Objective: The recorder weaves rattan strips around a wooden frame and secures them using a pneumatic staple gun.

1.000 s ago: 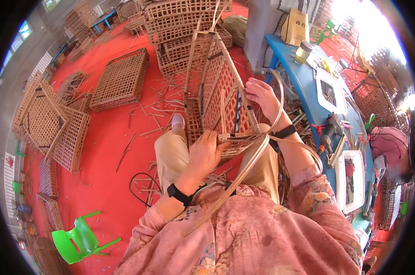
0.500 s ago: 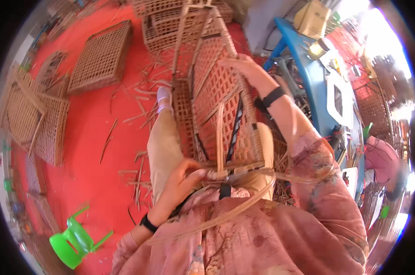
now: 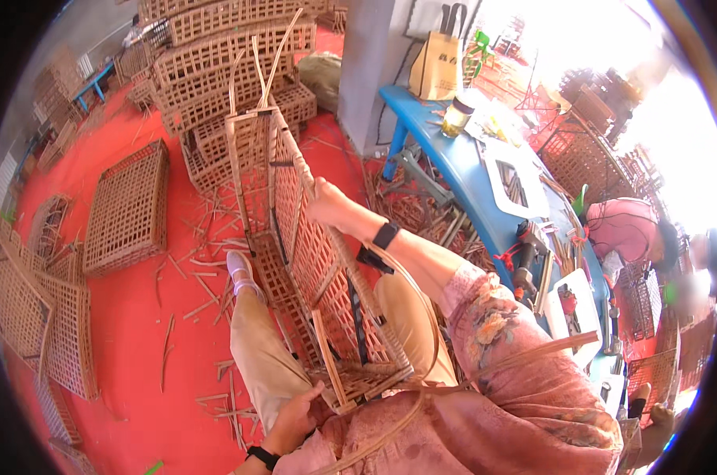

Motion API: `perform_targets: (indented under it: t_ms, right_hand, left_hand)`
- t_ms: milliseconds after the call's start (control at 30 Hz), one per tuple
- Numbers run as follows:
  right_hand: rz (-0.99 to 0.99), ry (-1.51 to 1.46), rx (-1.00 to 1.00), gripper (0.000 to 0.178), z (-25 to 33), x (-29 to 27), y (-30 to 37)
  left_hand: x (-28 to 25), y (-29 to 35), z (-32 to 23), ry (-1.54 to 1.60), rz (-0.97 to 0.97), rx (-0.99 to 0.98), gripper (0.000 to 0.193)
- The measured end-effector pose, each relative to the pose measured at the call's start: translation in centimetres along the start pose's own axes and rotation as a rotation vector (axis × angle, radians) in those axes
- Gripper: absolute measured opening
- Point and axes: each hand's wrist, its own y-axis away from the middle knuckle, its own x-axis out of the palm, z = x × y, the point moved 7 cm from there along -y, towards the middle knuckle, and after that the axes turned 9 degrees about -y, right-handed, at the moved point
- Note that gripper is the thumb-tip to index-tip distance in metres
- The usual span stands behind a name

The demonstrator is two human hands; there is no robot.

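A long woven rattan basket (image 3: 303, 214) stands between my knees, its far end pointing away and loose strips rising from it. My right hand (image 3: 335, 207) is closed over its right rim, about midway along. At the near left corner, my left hand (image 3: 297, 413) grips the basket's edge, thumb on top; its other fingers are partly hidden. A short upright strip (image 3: 328, 356) stands inside the near end. One long cane strip (image 3: 431, 317) loops past my right forearm, and more strip lies across my lap and right sleeve.
To the right is a blue table (image 3: 430, 119) with a jar (image 3: 457, 115), a paper bag (image 3: 436, 67), a power drill (image 3: 526, 261) and white trays. Stacked woven baskets (image 3: 232, 59) stand behind; a flat one (image 3: 127, 210) lies left. Cane scraps litter the red floor. Another person (image 3: 624, 229) bends at far right.
My view has tilted up and turned right, so the basket appears further left and lower. Both hands keep to the basket. The green chair has nearly left the view.
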Motion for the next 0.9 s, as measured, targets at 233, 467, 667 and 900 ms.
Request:
perform_targets:
  t_ms: [233, 467, 667, 900]
  right_hand:
    - [-0.166, 0.176, -0.176, 0.037, 6.3, -1.8, 9.3]
    - [-0.568, 0.212, -0.426, 0.042, 11.0, -10.2, 15.6]
    - [-0.634, 0.005, -0.513, 0.061, 3.2, -14.8, 14.7]
    - [-0.823, 0.023, -0.429, 0.042, -5.3, -18.0, 12.9]
  left_hand:
    - [1.5, 4.9, -1.8, -0.424, 0.018, 0.107, 0.028]
    - [3.2, 0.0, -4.1, -0.654, 0.285, 0.553, 0.028]
    - [-0.4, -14.4, -6.6, -0.818, -0.034, 0.260, 0.036]
    - [-2.7, -14.6, -4.5, -0.823, 0.014, 0.296, 0.035]
